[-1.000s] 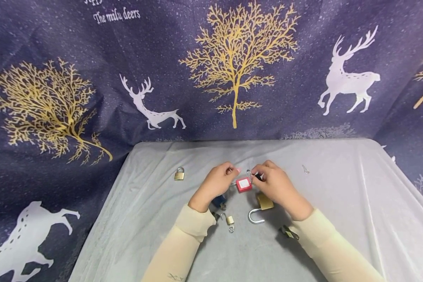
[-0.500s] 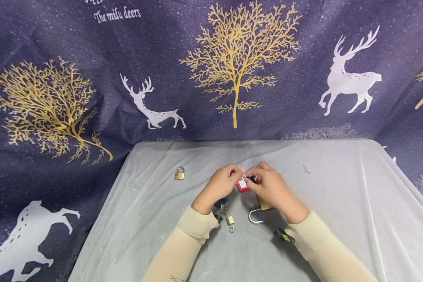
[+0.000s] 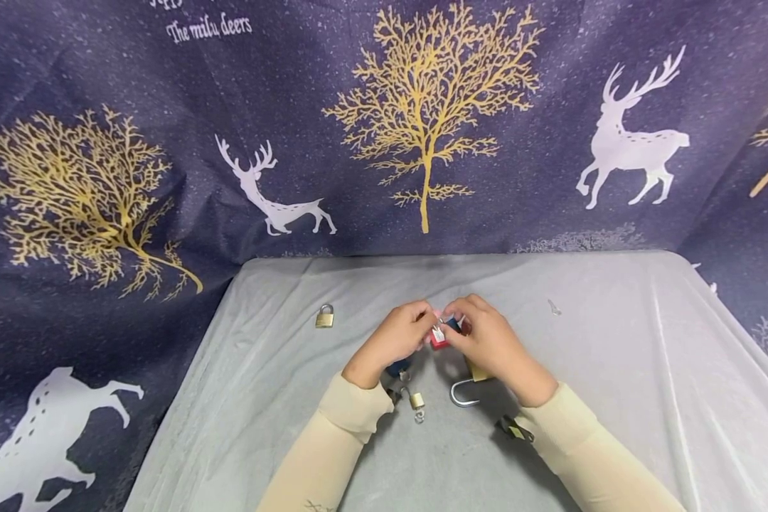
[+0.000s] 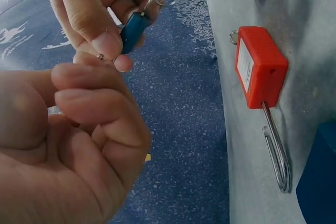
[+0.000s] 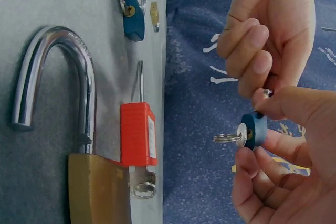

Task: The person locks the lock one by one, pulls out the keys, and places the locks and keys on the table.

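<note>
My right hand (image 3: 486, 338) holds a small blue padlock (image 5: 255, 129) between thumb and fingers, a key with a split ring (image 5: 227, 138) in its keyhole. My left hand (image 3: 400, 334) has curled fingers and pinches at the padlock's shackle (image 5: 268, 92), which is mostly hidden by fingertips. Both hands meet above the grey cloth (image 4: 220, 3). Below them lies a red padlock (image 4: 262, 69) with a white label, its long shackle out to the side and a key at its other end.
Near the right forearm lies a large brass padlock (image 5: 100, 190) with its shackle swung open. Another blue padlock (image 3: 398, 368) and a small brass one (image 3: 417, 401) lie by the left wrist. A brass padlock (image 3: 324, 321) stands back left; a small silvery piece (image 3: 554, 308) lies back right.
My right hand has moved left with the blue padlock, and my left hand slightly right, so their fingertips now meet at the shackle. The padlock has turned, showing its blue side in the head view.
</note>
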The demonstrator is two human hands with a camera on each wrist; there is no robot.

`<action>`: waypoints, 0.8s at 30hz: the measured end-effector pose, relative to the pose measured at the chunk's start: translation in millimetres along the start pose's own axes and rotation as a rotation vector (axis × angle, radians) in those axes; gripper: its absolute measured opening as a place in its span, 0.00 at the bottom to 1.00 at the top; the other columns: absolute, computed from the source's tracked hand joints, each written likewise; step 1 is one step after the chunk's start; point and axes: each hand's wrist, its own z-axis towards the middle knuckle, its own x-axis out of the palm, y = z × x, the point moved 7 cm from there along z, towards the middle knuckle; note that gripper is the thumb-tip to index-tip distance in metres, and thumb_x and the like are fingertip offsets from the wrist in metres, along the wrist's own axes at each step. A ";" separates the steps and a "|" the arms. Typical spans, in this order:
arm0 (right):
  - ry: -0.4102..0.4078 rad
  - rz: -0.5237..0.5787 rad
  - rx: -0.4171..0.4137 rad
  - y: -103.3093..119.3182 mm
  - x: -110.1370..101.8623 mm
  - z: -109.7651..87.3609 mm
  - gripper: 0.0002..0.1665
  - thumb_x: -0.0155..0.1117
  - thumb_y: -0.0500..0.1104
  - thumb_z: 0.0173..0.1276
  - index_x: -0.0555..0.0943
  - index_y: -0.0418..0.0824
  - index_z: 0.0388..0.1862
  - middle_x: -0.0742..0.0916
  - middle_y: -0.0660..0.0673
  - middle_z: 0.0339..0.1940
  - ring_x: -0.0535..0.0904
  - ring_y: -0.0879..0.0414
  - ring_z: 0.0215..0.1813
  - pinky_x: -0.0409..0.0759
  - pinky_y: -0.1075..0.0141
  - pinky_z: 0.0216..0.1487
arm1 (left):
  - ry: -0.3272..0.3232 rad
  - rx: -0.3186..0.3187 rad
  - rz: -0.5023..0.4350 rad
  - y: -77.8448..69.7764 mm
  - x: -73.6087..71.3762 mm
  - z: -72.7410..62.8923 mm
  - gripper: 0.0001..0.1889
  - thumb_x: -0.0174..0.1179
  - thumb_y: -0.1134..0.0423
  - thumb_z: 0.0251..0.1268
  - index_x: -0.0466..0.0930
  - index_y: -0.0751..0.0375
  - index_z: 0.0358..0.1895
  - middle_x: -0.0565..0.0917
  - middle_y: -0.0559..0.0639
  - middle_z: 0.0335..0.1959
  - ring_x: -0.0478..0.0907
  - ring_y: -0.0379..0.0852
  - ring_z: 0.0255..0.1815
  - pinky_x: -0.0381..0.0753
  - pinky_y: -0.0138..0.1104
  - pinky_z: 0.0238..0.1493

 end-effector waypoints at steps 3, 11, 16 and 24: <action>0.001 0.025 -0.004 -1.3 1.0 0.6 0.17 0.72 0.42 0.64 0.82 0.38 0.49 0.85 0.45 0.38 0.81 0.54 0.34 0.80 0.64 0.37 | 0.002 0.013 -0.023 -1.0 -1.1 0.5 0.19 0.48 0.56 0.82 0.77 0.68 0.35 0.77 0.49 0.21 0.70 0.38 0.16 0.69 0.28 0.20; 0.020 0.104 0.013 -6.0 4.3 1.3 0.23 0.73 0.42 0.64 0.78 0.35 0.54 0.87 0.44 0.38 0.81 0.57 0.33 0.81 0.65 0.37 | -0.051 0.026 -0.112 -2.0 -8.7 0.5 0.17 0.50 0.54 0.81 0.77 0.61 0.34 0.78 0.49 0.21 0.73 0.38 0.17 0.78 0.34 0.23; 0.028 0.150 0.040 -8.7 7.6 0.8 0.21 0.70 0.40 0.66 0.77 0.34 0.54 0.88 0.44 0.36 0.80 0.60 0.32 0.82 0.67 0.36 | -0.080 0.013 -0.211 1.2 -12.3 2.5 0.15 0.52 0.54 0.80 0.79 0.64 0.40 0.79 0.48 0.23 0.76 0.39 0.19 0.84 0.50 0.31; 0.072 0.277 0.080 -7.8 9.9 0.4 0.16 0.56 0.46 0.79 0.83 0.41 0.57 0.90 0.44 0.37 0.82 0.58 0.33 0.81 0.66 0.36 | -0.162 0.053 -0.202 -1.4 -21.4 0.7 0.18 0.53 0.49 0.79 0.79 0.60 0.36 0.76 0.45 0.21 0.72 0.38 0.20 0.73 0.28 0.23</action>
